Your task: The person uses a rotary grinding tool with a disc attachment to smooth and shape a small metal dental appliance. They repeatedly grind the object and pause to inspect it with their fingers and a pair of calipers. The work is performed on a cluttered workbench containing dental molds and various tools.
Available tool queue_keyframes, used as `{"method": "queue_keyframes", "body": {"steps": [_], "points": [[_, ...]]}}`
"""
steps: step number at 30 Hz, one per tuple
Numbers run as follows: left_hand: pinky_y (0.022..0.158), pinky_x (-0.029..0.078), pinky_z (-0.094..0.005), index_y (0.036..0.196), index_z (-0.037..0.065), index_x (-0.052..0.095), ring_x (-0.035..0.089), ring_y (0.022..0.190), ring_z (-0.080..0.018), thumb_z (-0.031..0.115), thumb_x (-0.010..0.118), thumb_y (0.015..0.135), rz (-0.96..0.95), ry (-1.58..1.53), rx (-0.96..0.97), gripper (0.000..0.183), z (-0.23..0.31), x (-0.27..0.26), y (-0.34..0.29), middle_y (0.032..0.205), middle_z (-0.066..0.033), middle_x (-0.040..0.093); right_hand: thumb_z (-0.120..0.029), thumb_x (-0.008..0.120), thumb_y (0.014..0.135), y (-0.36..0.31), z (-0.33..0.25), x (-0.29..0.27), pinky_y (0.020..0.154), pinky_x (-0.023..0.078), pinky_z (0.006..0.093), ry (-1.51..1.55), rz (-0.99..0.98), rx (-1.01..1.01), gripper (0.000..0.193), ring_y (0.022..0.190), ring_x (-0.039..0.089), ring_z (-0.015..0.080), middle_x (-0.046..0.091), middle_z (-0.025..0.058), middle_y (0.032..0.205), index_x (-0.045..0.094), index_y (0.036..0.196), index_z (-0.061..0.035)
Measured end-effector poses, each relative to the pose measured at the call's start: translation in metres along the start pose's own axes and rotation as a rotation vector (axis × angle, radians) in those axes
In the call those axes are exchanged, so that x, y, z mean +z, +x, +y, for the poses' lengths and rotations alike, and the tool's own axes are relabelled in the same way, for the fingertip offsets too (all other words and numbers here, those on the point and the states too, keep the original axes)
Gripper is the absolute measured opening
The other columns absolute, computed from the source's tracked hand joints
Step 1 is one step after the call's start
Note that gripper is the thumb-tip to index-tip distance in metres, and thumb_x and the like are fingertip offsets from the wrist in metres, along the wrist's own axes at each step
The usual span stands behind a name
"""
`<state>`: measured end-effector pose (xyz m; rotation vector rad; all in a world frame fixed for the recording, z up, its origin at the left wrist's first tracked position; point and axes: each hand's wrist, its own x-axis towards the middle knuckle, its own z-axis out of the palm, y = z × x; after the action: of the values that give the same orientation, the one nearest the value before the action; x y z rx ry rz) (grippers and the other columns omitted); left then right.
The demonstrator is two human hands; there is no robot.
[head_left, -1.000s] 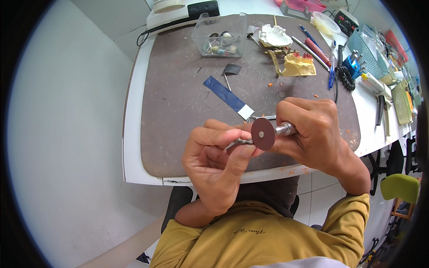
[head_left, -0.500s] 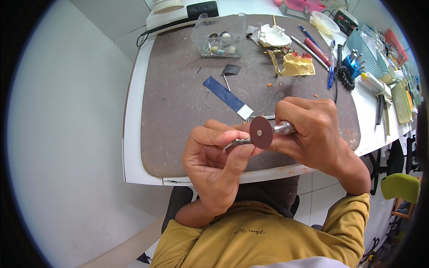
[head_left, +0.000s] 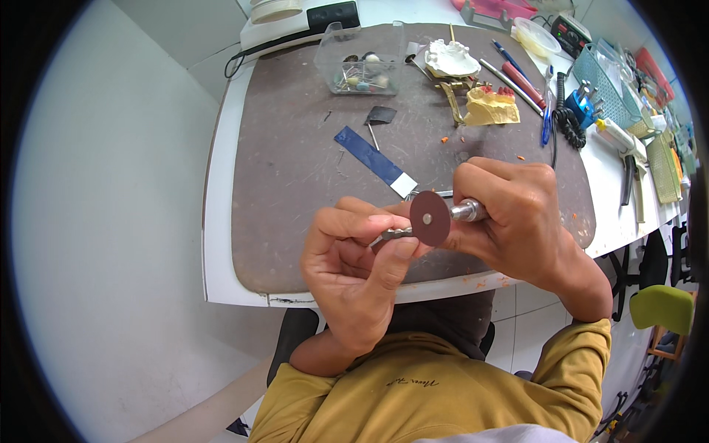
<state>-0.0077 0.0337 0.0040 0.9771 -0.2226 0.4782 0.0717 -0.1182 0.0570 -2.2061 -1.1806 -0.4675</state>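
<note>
Two grips side by side, above near edge of table (head_left: 218, 251) and brown mat (head_left: 284, 184).

Left hand (head_left: 354, 284): palm side toward camera, wrist below, fingers curled inward to the right. Forefinger tip on upper side, thumb tip rising from below; fingertips drawn together in a pinch on small grey metal piece (head_left: 397, 233). Other fingers bent loosely behind. Forearm short in view, angled up from lower left out of pushed-up yellow sleeve (head_left: 303, 380).

Right hand (head_left: 513, 214): back toward camera, knuckles high, fingers folded tightly around handpiece (head_left: 470, 211), thumb low along its underside. Metal nose pointing left out of grip. Wrist bent; forearm slanting down to lower right, elbow out to the side.

At handpiece's tip: round brown disc (head_left: 436, 230), broad face mostly toward camera, between both hands. Metal piece at disc's left edge, right end hidden; contact between disc and metal: cannot tell.

Beyond hands, on mat: blue strip (head_left: 364, 153) with white end, lying diagonally; small dark sheet (head_left: 381, 114) above it; clear box (head_left: 327, 63) of small tools farther back; yellow model (head_left: 491, 111) with red teeth, just below white model (head_left: 452, 60).
</note>
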Motion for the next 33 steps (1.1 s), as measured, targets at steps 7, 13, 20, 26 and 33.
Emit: {"method": "queue_keyframes", "body": {"steps": [7, 13, 20, 26, 33], "points": [[0.094, 0.049, -0.0369, 0.104, 0.004, 0.053, 0.063, 0.104, -0.028, 0.004, 0.066, 0.087, -0.008, -0.015, 0.013, 0.021, -0.0013, 0.0006, 0.0013, 0.094, -0.0069, 0.058, -0.045, 0.076, 0.072, -0.0012, -0.0013, -0.0031, 0.038, 0.035, 0.0336, 0.001, -0.028, 0.024, 0.047, 0.042, 0.05, 0.0217, 0.05, 0.004, 0.052, 0.051, 0.061, -0.0064], [0.094, 0.05, -0.0359, 0.104, 0.004, 0.053, 0.063, 0.104, -0.028, 0.003, 0.065, 0.087, -0.006, -0.006, 0.014, 0.021, -0.0006, 0.0005, 0.0014, 0.093, -0.0072, 0.058, -0.045, 0.075, 0.073, -0.0007, -0.0011, -0.0011, 0.038, 0.035, 0.0335, 0.021, -0.021, 0.019, 0.046, 0.042, 0.05, 0.0216, 0.05, 0.0039, 0.052, 0.052, 0.062, -0.0063], [0.091, 0.052, -0.033, 0.104, 0.004, 0.053, 0.063, 0.105, -0.0287, 0.002, 0.065, 0.087, -0.022, -0.028, 0.025, 0.021, -0.002, 0.0004, 0.0024, 0.093, -0.0072, 0.057, -0.044, 0.076, 0.072, -0.0011, -0.0005, -0.0019, 0.039, 0.036, 0.0335, 0.018, -0.024, 0.016, 0.045, 0.043, 0.051, 0.0218, 0.051, 0.0038, 0.053, 0.052, 0.062, -0.0063], [0.087, 0.052, -0.0298, 0.103, 0.004, 0.053, 0.064, 0.102, -0.0267, 0.003, 0.066, 0.087, 0.02, -0.026, -0.011, 0.02, 0.0007, 0.0035, 0.0009, 0.091, -0.0065, 0.056, -0.044, 0.076, 0.072, 0.0001, -0.0009, -0.0017, 0.039, 0.037, 0.0334, -0.005, -0.027, -0.003, 0.045, 0.043, 0.052, 0.0214, 0.051, 0.0038, 0.054, 0.052, 0.063, -0.0064], [0.085, 0.051, -0.0286, 0.102, 0.004, 0.053, 0.064, 0.098, -0.023, 0.003, 0.066, 0.087, 0.001, -0.023, 0.023, 0.019, -0.0013, 0.0017, 0.002, 0.091, -0.0074, 0.058, -0.044, 0.076, 0.071, -0.0011, -0.0008, -0.0026, 0.039, 0.037, 0.0331, -0.008, -0.024, 0.01, 0.045, 0.043, 0.052, 0.0213, 0.051, 0.0039, 0.054, 0.052, 0.063, -0.0064]]}}
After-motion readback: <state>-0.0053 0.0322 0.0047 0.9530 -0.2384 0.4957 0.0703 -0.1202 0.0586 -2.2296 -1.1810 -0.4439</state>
